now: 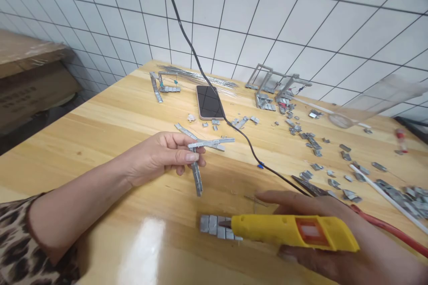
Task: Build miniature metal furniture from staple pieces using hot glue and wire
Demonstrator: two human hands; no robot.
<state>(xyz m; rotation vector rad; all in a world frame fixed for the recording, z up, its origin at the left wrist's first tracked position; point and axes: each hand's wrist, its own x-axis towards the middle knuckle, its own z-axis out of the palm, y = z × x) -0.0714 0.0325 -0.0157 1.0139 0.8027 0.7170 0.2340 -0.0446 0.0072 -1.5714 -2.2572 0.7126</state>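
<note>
My left hand point(167, 153) pinches a grey metal-looking strip piece point(197, 178) between thumb and fingers; one bar points down and another runs to the right. Behind it another flat grey strip point(183, 130) lies slantwise, partly hidden by the fingers. In my right hand point(317, 207) is a yellow hot glue gun point(267, 227), its body facing me and covering part of the palm. The gun's dark nozzle points left, over a short row of grey blocks point(212, 224) on the table; whether it touches them I cannot tell.
A black cable point(187, 38) crosses the view past a phone point(210, 102). Small grey frames point(265, 82) stand at the back, near thin wires point(200, 75). Pliers with red handles point(388, 225) lie by my right hand. Loose grey pieces point(310, 140) and a clear container point(368, 102) are on the right.
</note>
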